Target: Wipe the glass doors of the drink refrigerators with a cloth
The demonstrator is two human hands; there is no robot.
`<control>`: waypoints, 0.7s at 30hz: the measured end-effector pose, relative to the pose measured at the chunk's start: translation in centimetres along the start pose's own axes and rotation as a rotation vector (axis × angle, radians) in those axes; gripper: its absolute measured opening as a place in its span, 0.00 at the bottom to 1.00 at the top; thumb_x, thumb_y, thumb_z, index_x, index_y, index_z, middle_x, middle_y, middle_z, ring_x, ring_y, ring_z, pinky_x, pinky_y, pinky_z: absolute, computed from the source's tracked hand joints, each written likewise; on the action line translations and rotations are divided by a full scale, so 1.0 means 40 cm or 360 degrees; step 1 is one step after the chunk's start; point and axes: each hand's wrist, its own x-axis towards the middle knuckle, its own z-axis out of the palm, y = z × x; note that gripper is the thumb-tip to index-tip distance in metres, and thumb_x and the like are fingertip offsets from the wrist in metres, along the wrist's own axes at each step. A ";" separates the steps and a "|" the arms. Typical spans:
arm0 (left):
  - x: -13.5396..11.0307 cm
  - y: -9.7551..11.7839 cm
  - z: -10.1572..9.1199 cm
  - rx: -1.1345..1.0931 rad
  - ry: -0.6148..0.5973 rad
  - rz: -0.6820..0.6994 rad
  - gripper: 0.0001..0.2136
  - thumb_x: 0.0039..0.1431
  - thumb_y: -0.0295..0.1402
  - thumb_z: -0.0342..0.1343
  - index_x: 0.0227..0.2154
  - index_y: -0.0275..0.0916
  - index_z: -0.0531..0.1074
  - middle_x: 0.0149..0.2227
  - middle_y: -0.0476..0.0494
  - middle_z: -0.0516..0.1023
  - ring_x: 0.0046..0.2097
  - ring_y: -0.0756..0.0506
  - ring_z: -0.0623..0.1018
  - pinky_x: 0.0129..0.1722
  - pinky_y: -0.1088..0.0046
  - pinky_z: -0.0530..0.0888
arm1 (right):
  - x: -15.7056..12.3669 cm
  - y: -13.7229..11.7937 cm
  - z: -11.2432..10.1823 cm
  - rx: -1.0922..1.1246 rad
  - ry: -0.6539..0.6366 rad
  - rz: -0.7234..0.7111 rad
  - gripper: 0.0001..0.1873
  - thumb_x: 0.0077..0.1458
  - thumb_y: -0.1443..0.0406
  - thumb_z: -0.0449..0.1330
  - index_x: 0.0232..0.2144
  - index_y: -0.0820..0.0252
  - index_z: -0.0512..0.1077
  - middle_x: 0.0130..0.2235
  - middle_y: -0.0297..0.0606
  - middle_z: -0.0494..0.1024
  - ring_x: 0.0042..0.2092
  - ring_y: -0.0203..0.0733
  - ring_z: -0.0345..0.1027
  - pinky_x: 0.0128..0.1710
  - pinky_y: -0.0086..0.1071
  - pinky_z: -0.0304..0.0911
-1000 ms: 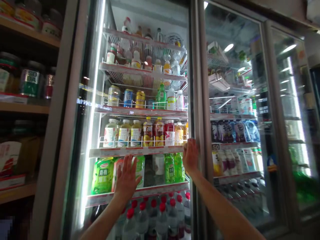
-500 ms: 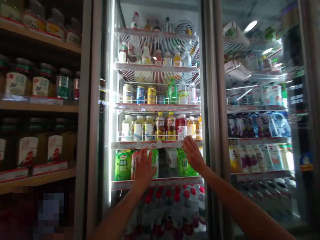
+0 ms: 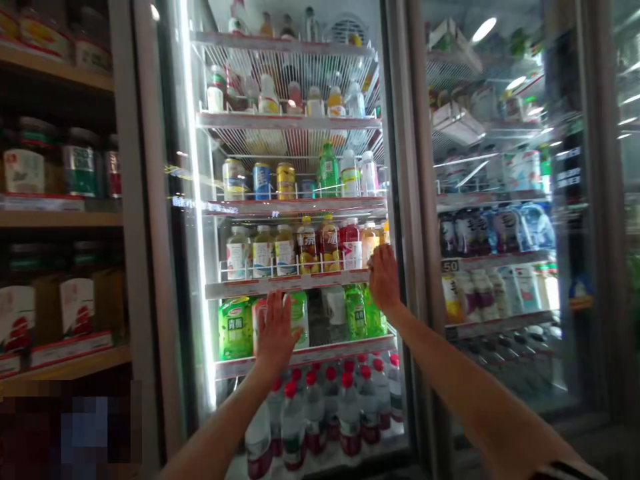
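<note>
Since half a second ago my right hand (image 3: 384, 280) has climbed the glass and turned upright, its fingertips now over the price rail (image 3: 287, 285) rather than under it. My left hand (image 3: 275, 330) sits much where it was, in front of the green bottles (image 3: 235, 330).

Both hands are on the glass door (image 3: 300, 160) of a lit drinks cooler, straight ahead of me. It is tall, clear and grey-framed, with a bright light strip down its left side, and it looks shut. To its right stands a second glass door (image 3: 500, 200), darker and full of reflections. To its left are wooden shelves (image 3: 60, 219) with jars (image 3: 23, 170).

Behind the glass, white wire racks (image 3: 290, 121) carry rows of drinks: cans (image 3: 260, 181) at eye level and red-capped water bottles (image 3: 315, 420) at the bottom.

My left hand lies spread wide and flat on the pane, low and near the middle, holding nothing. My right hand is likewise open and empty, palm on the glass just beside the door's right frame
</note>
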 end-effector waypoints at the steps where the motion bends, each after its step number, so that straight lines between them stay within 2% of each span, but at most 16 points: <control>1: 0.000 0.000 0.001 0.0002 0.0005 -0.0002 0.31 0.54 0.37 0.52 0.60 0.31 0.52 0.64 0.30 0.45 0.65 0.36 0.43 0.60 0.50 0.51 | -0.001 -0.004 0.001 0.0007 -0.0021 -0.0027 0.24 0.60 0.71 0.44 0.58 0.66 0.57 0.61 0.49 0.56 0.65 0.46 0.35 0.61 0.49 0.48; 4: -0.001 -0.001 0.002 0.0030 0.0031 -0.0013 0.31 0.55 0.38 0.51 0.60 0.32 0.51 0.64 0.31 0.44 0.65 0.37 0.42 0.60 0.51 0.51 | -0.007 -0.019 0.004 0.0097 -0.0230 -0.0293 0.23 0.60 0.71 0.45 0.58 0.61 0.57 0.60 0.44 0.59 0.65 0.43 0.37 0.61 0.47 0.49; 5: -0.002 -0.002 0.002 0.0041 0.0038 -0.0004 0.31 0.55 0.38 0.51 0.60 0.32 0.51 0.64 0.31 0.44 0.65 0.37 0.42 0.60 0.51 0.51 | -0.009 -0.023 0.006 0.0102 -0.0229 -0.0282 0.24 0.60 0.71 0.45 0.58 0.60 0.57 0.60 0.43 0.59 0.65 0.43 0.38 0.60 0.47 0.50; 8: -0.003 -0.005 0.004 0.0055 0.0034 0.0023 0.31 0.54 0.38 0.52 0.60 0.33 0.52 0.64 0.32 0.46 0.65 0.37 0.43 0.60 0.51 0.52 | -0.012 -0.032 0.012 0.0060 -0.0008 0.0002 0.25 0.60 0.71 0.44 0.60 0.63 0.53 0.62 0.48 0.54 0.65 0.46 0.35 0.60 0.51 0.48; 9: -0.003 -0.006 0.005 0.0055 0.0029 0.0025 0.31 0.54 0.38 0.52 0.60 0.33 0.52 0.64 0.32 0.46 0.65 0.37 0.43 0.60 0.51 0.52 | -0.012 -0.035 0.014 0.0066 0.0016 0.0015 0.26 0.60 0.71 0.44 0.60 0.64 0.52 0.62 0.48 0.53 0.66 0.47 0.34 0.60 0.51 0.48; 13: -0.003 -0.009 0.007 0.0061 0.0060 0.0005 0.31 0.54 0.37 0.51 0.60 0.34 0.51 0.64 0.34 0.46 0.65 0.37 0.44 0.60 0.52 0.53 | -0.008 -0.040 0.014 0.0123 -0.0216 -0.0320 0.25 0.60 0.71 0.45 0.59 0.60 0.55 0.61 0.44 0.59 0.65 0.44 0.37 0.60 0.48 0.48; 14: -0.003 -0.009 0.008 0.0058 0.0075 0.0011 0.31 0.55 0.37 0.50 0.60 0.34 0.51 0.64 0.34 0.46 0.65 0.37 0.44 0.60 0.52 0.52 | -0.005 -0.039 0.013 0.0096 -0.0204 -0.0290 0.25 0.60 0.70 0.45 0.59 0.61 0.55 0.60 0.44 0.59 0.65 0.44 0.37 0.60 0.48 0.48; 17: -0.005 -0.012 0.011 0.0044 0.0110 0.0050 0.30 0.55 0.38 0.50 0.60 0.33 0.52 0.64 0.33 0.47 0.65 0.38 0.44 0.60 0.52 0.52 | -0.002 -0.036 0.010 -0.0012 0.0002 -0.0029 0.25 0.60 0.70 0.44 0.59 0.66 0.54 0.61 0.50 0.56 0.66 0.46 0.35 0.60 0.50 0.49; 18: -0.005 -0.013 0.012 0.0043 0.0121 0.0060 0.30 0.55 0.38 0.50 0.60 0.33 0.53 0.64 0.33 0.47 0.65 0.37 0.44 0.60 0.52 0.52 | -0.005 -0.036 0.010 -0.0016 0.0013 -0.0040 0.25 0.59 0.71 0.45 0.59 0.67 0.54 0.61 0.51 0.56 0.66 0.46 0.34 0.59 0.49 0.49; 21: -0.006 -0.018 0.016 0.0037 0.0161 0.0078 0.30 0.55 0.38 0.51 0.59 0.32 0.54 0.64 0.32 0.48 0.65 0.37 0.45 0.60 0.52 0.52 | -0.014 -0.033 0.005 0.0034 -0.0179 -0.0336 0.24 0.59 0.71 0.45 0.58 0.63 0.57 0.60 0.46 0.60 0.65 0.45 0.37 0.59 0.47 0.50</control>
